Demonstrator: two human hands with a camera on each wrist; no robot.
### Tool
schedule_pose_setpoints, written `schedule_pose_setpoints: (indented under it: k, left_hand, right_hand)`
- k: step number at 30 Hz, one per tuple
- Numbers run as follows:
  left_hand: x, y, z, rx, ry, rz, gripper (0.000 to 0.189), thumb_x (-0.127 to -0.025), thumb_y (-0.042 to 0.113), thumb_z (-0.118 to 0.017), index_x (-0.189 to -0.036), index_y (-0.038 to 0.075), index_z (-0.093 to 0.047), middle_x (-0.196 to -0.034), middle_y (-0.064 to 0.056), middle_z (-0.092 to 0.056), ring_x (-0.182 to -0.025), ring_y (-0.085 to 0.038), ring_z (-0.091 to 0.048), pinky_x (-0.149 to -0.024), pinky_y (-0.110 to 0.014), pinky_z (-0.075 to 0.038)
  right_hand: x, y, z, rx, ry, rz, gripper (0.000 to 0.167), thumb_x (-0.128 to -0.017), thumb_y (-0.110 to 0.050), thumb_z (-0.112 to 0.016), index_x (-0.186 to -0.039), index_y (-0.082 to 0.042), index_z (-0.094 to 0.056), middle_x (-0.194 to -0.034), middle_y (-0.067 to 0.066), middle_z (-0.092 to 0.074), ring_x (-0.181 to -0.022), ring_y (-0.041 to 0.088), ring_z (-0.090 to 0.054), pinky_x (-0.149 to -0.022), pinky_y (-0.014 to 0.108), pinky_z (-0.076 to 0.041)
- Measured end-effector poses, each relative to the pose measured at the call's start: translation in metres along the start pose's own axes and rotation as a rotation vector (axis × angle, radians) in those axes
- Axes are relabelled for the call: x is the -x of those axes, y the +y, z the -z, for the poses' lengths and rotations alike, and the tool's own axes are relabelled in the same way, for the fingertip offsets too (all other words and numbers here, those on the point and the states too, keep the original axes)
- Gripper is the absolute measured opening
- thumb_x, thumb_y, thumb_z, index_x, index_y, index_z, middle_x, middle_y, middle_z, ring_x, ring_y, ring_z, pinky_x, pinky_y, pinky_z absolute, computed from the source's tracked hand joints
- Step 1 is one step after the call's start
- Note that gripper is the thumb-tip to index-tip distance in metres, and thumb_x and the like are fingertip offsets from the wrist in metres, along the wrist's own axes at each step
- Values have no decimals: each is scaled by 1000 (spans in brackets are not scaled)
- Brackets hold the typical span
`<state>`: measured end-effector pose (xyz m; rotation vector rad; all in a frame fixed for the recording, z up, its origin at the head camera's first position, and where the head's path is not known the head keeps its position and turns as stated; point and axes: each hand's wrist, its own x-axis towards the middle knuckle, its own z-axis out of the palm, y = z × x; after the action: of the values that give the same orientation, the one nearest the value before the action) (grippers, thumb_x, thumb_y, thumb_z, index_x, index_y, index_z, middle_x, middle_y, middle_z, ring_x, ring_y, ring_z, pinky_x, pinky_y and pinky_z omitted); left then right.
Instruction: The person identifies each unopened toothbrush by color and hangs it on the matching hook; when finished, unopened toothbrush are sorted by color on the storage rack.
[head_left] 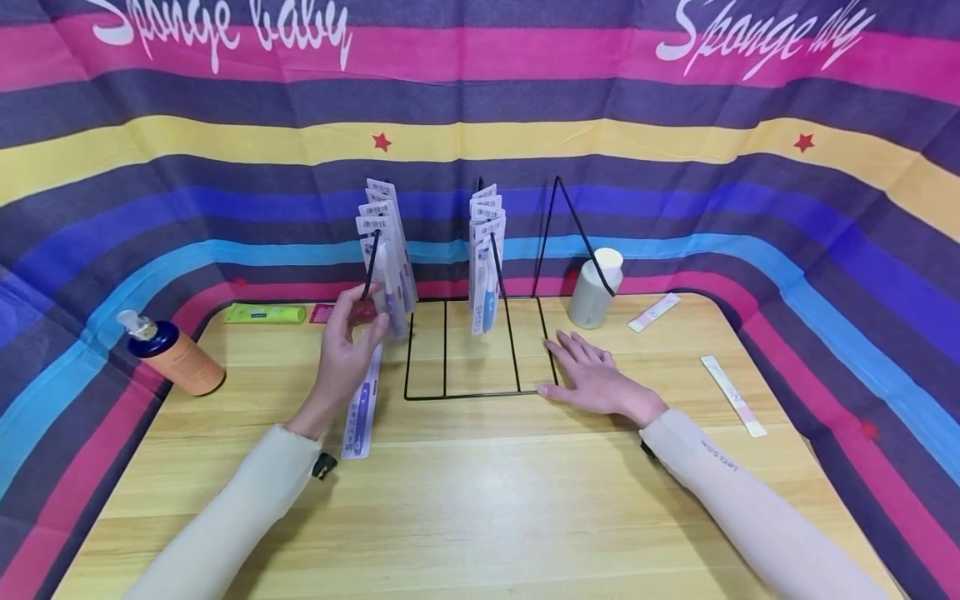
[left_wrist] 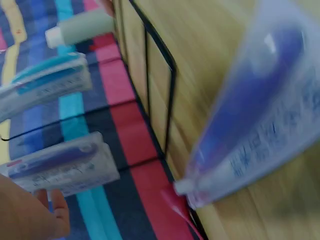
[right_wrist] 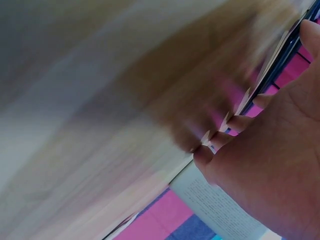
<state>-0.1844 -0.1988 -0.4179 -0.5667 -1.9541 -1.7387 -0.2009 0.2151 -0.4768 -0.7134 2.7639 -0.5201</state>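
On the left hook of a black wire rack (head_left: 442, 397) hang several packaged toothbrushes (head_left: 397, 283) with purple handles. My left hand (head_left: 341, 358) is at their left edge, close under the hook's end, thumb and index finger apart; in the left wrist view its fingertips (left_wrist: 59, 205) overlap the edge of a pack. A loose toothbrush pack (head_left: 362, 408) lies on the table beneath that wrist. More packs with blue toothbrushes (head_left: 487, 275) hang from the middle hook, while the right hook (head_left: 573, 217) is bare. My right hand (head_left: 596, 379) rests with fingers extended along the rack base's right side.
A white-capped bottle (head_left: 592, 292) stands behind the right hook. Two slim packets (head_left: 654, 312) lie at the right. Over on the left are an orange pump bottle (head_left: 180, 358), a green tube (head_left: 265, 313) and a pink item (head_left: 322, 313). Striped cloth (head_left: 637, 100) surrounds the table.
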Motion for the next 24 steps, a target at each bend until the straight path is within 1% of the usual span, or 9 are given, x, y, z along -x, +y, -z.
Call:
schedule_pose_setpoints:
  k: [4,8,10,11,13,16,19,22,24]
  left_hand:
    - [-5,-12,2,2,-13,2,37,-105,-13,-60,-142,-13,-57,-143,-26,-57,-127,-33,-55,-104,-31,-48]
    - [3,-15,8,-12,15,5,36,-102,-16,-59,-138,-16,-56,-141,-30,-56,-128,-32,-56,-104,-31,-49]
    - [10,-14,14,-41,33,40,36,-103,-13,-61,-139,-14,-57,-140,-26,-58,-127,-31,-56,-102,-31,-48]
    - [13,-14,16,-65,40,76,36,-103,-10,-62,-139,-13,-57,-139,-23,-59,-126,-29,-56,-100,-29,-48]
    - [21,-12,22,-124,43,191,38,-105,-2,-64,-142,-8,-56,-137,-17,-61,-124,-26,-56,-97,-28,-48]
    - [32,-12,31,-208,12,408,48,-107,9,-68,-149,-6,-51,-141,-20,-59,-125,-31,-56,-103,-34,-48]
    - [43,-12,38,-284,-58,619,61,-106,17,-71,-156,-5,-43,-145,-28,-54,-128,-38,-55,-110,-45,-47]
    - [51,-12,42,-368,-141,748,73,-104,17,-75,-160,-7,-36,-146,-32,-50,-129,-44,-54,-108,-53,-49]
    - [53,-11,43,-414,-184,795,78,-101,11,-76,-162,-8,-32,-143,-33,-52,-125,-44,-56,-103,-53,-53]
  right_hand:
    - [0,1,0,5,-1,-7,98,-106,-69,-55,-176,-11,-19,-181,18,-6,-165,44,-2,-122,78,-12]
    - [0,2,0,-1,-13,-10,98,-106,-71,-53,-176,-13,-17,-182,17,-5,-165,42,-1,-123,77,-12]
    - [0,1,0,-6,-17,-7,99,-105,-72,-53,-176,-13,-17,-182,16,-5,-166,42,-1,-123,76,-12]
    - [0,1,1,-8,-19,-9,99,-105,-72,-53,-176,-13,-17,-182,16,-5,-166,41,-1,-123,76,-12]
    - [0,0,1,-9,-21,-10,99,-105,-72,-54,-176,-13,-17,-182,16,-5,-165,42,-1,-123,76,-12]
    - [0,-1,2,-9,-22,-13,99,-105,-71,-54,-176,-12,-17,-182,16,-5,-165,42,-1,-123,77,-12]
    - [-1,-1,2,-7,-23,-13,99,-105,-71,-54,-176,-13,-17,-182,16,-5,-165,43,-1,-123,77,-12]
    - [-1,-2,2,-7,-26,-16,99,-105,-71,-54,-176,-13,-17,-182,16,-5,-165,42,-1,-123,77,-12]
    - [-1,-2,2,-7,-27,-15,99,-106,-70,-54,-176,-12,-17,-182,17,-5,-165,43,-1,-122,77,-12]
